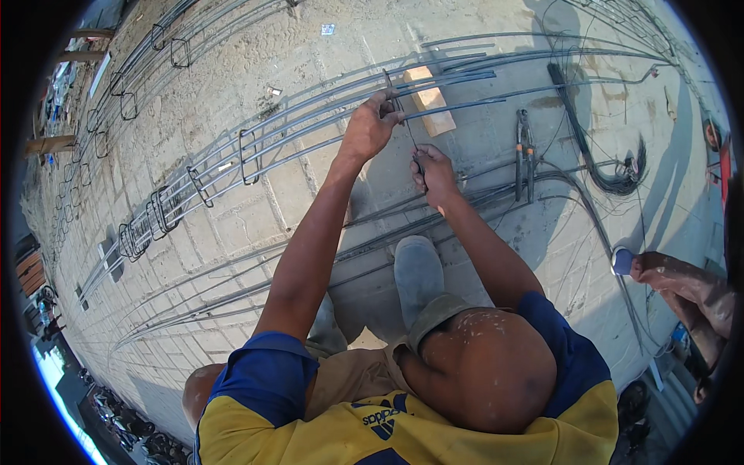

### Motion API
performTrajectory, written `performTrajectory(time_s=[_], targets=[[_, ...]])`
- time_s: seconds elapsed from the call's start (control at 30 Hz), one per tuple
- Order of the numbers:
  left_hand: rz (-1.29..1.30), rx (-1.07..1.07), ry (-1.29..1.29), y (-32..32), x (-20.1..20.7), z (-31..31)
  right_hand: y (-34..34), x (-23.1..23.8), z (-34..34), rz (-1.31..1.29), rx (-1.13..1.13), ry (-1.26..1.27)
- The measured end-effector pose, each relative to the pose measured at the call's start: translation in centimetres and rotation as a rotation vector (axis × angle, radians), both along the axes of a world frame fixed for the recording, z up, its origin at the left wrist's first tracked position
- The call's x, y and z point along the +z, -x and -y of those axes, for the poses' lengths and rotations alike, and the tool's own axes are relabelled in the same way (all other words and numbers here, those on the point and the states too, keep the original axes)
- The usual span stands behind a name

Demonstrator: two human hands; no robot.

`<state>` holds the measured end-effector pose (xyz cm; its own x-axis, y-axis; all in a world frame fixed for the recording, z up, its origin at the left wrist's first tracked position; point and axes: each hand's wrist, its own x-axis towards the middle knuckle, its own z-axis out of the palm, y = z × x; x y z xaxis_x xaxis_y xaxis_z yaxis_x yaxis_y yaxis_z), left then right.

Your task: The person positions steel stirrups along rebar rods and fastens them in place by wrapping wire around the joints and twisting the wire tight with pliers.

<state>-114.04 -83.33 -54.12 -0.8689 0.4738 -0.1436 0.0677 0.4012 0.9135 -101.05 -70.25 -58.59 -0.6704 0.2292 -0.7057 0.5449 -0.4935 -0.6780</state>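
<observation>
My left hand [369,130] is closed at the bundle of long steel rebars [465,77], its fingers pinching a rusty stirrup [389,80] that stands across the bars. Just nearer to me, my right hand [436,177] is wrapped round the dark handle of a tying hook [421,164]. From that grip a thin metal shank [411,133] rises toward the left fingertips. Whether its tip touches a tie wire is too small to make out. A wooden block [430,99] lies under the bar ends. Further left, several square stirrups [159,213] are bunched around the same bars.
Long-handled cutters [521,159] and a bent bundle of tie wire [583,147] lie to the right. Loose rebars [372,242] cross the paved ground by my boots [418,279]. Another cage [128,81] is at the far left. Another person's leg [686,283] shows at right.
</observation>
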Motion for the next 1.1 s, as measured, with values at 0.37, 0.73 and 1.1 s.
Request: performTrajectory(time_s=[0.37,0.73,1.1], targets=[[-0.57,0.09,0.107,-1.5,-1.9,-1.8,0.1,-0.7,0.1,-0.06,0.009,0.008],[-0.195,0.105,-0.066,-1.1,-0.6,-1.0,-0.5,-1.0,0.3,-0.059,0.022,0.103],[-0.114,0.133,-0.066,-0.8,0.2,-1.1,0.6,-2.3,0.6,-0.223,-0.025,0.318]])
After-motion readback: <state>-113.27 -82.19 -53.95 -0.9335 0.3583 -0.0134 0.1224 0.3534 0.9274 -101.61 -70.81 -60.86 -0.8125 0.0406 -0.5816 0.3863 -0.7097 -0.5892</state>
